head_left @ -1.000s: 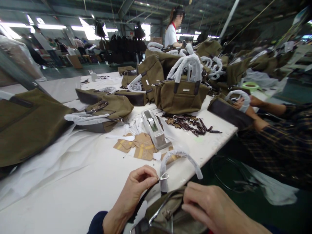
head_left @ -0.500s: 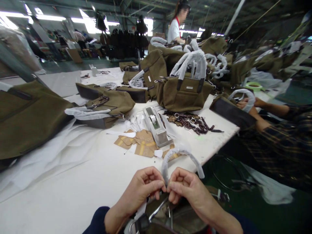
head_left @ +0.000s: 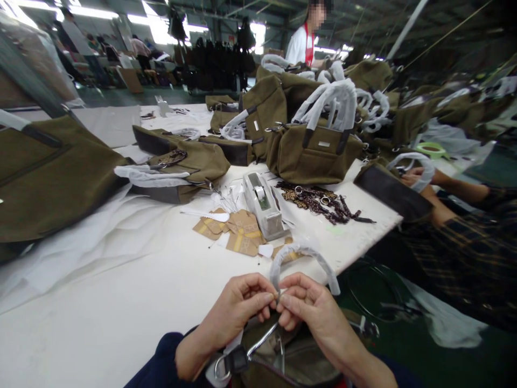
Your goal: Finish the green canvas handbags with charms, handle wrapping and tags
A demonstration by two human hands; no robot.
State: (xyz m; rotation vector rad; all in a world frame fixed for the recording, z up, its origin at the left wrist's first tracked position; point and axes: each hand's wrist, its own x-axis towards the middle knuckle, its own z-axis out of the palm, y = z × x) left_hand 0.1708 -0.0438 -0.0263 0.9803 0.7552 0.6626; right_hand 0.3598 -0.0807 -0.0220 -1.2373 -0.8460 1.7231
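Note:
An olive canvas bag with a metal zip lies close below my hands at the table's near edge. My left hand and my right hand meet over it, thumbs and forefingers pinched almost tip to tip. Whatever sits between the fingertips is too small to make out. Behind the fingers rises the bag's handle, wrapped in white paper and curving to the right. A silvery coiled strip runs down from below the hands to a dark tab with a metal ring.
A tape dispenser stands beyond my hands among brown tags. Beaded dark chains lie right of it. Olive bags pile up behind; another bag is at left. A co-worker's hands hold a bag at right.
The camera view has shifted slightly, so the table things sit a little further right. My hands stay pinched together in nearly the same place.

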